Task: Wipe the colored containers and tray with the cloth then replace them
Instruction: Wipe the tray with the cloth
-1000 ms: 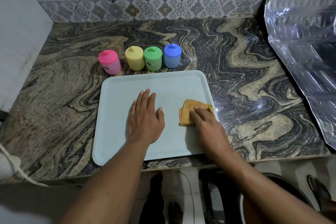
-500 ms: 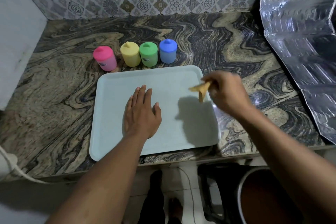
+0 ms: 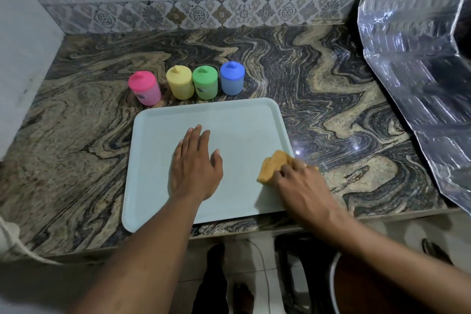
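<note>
A pale blue tray (image 3: 158, 166) lies flat on the marble counter near its front edge. My left hand (image 3: 195, 168) rests flat on the tray's middle, fingers straight. My right hand (image 3: 303, 186) grips an orange cloth (image 3: 271, 164) and presses it down at the tray's right rim. Behind the tray stand a pink container (image 3: 144, 88), a yellow container (image 3: 179, 82), a green container (image 3: 205, 82) and a blue container (image 3: 232, 78) in a row, all lidded and upright.
A crinkled foil sheet (image 3: 413, 64) leans at the right side of the counter. A tiled wall runs along the back and a white wall on the left. A white cord (image 3: 15, 245) hangs at the front left edge.
My right hand lifted the cloth off the tray toward the back right, then brought it down again at the tray's right rim. My left hand stayed flat on the tray.
</note>
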A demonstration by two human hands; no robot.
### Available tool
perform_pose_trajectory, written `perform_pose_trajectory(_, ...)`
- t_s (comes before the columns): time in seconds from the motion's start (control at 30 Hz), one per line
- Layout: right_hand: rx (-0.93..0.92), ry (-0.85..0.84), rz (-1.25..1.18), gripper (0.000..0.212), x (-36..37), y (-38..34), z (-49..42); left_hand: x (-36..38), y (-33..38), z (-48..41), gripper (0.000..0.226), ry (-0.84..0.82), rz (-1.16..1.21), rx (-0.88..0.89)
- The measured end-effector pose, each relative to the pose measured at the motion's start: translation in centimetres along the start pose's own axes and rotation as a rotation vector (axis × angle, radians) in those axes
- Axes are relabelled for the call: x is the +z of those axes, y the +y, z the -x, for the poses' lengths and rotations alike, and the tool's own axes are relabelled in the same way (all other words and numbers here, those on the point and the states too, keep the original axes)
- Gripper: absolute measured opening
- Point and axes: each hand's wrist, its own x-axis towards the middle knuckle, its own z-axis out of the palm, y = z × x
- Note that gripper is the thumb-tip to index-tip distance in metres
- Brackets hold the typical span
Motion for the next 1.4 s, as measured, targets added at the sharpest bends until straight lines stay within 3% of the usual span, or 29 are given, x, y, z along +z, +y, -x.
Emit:
perform_pose_trajectory(0.1,0.187,-0.107,-0.288,0.030,-1.0,1.8,1.5,0.1,0.0,0.0,0.059,-0.002,-0.005,0.003)
perform_pose_trajectory(0.2,0.494,0.009,-1.167,0.023,-2.3,3.9,1.1,-0.1,0.0,0.0,0.059,-0.001,-0.002,0.004)
perform_pose_trajectory(0.27,0.646,0.121,-1.473,0.027,-2.9,5.4,0.6,-0.2,0.0,0.0,0.059,-0.003,-0.004,0.004)
perform_pose_trajectory(0.33,0.671,0.276,-1.396,0.028,-3.2,6.8,-0.9,-0.1,0.0,0.1,0.060,0.000,-0.008,0.007)
perform_pose_trajectory(0.43,0.570,0.479,-0.987,0.031,-3.7,8.1,-5.7,-0.2,0.1,0.1,0.059,0.004,-0.007,0.012)
perform_pose_trajectory(0.53,0.439,0.413,-0.696,0.040,-3.0,7.8,-10.9,-0.2,0.1,0.1,0.059,0.006,-0.004,0.009)
perform_pose_trajectory(0.63,0.278,0.240,-0.457,0.028,-1.0,6.7,-13.7,-0.1,0.0,0.0,0.059,0.009,-0.003,0.005)
perform_pose_trajectory(0.7,0.236,0.180,-0.389,0.032,0.9,5.9,-13.4,-0.1,0.0,-0.1,0.059,0.008,-0.004,0.004)
perform_pose_trajectory(0.8,0.237,0.218,-0.335,0.040,2.9,4.5,-10.4,-0.1,0.0,0.0,0.059,0.007,0.000,0.000)
perform_pose_trajectory(0.93,0.257,0.349,-0.499,0.044,5.5,3.1,-3.9,-0.1,0.1,0.0,0.060,0.007,0.003,-0.005)
perform_pose_trajectory(1.07,0.250,0.293,-0.531,0.051,6.7,1.4,1.6,-0.1,0.1,0.0,0.060,-0.005,0.000,-0.002)
perform_pose_trajectory(1.13,0.253,0.318,-0.614,0.044,6.9,0.9,3.6,-0.2,0.1,0.0,0.060,-0.005,0.000,-0.002)
perform_pose_trajectory(1.2,0.312,0.376,-0.798,0.036,6.4,0.6,5.0,-0.2,0.1,0.0,0.060,-0.004,0.002,0.001)
perform_pose_trajectory(1.33,0.563,0.364,-1.420,0.038,4.0,1.1,5.9,-0.2,0.1,0.0,0.060,-0.008,0.003,-0.004)
perform_pose_trajectory(1.4,0.588,0.492,-1.439,0.039,3.3,1.5,6.0,-0.3,0.1,0.0,0.060,-0.011,0.004,-0.005)
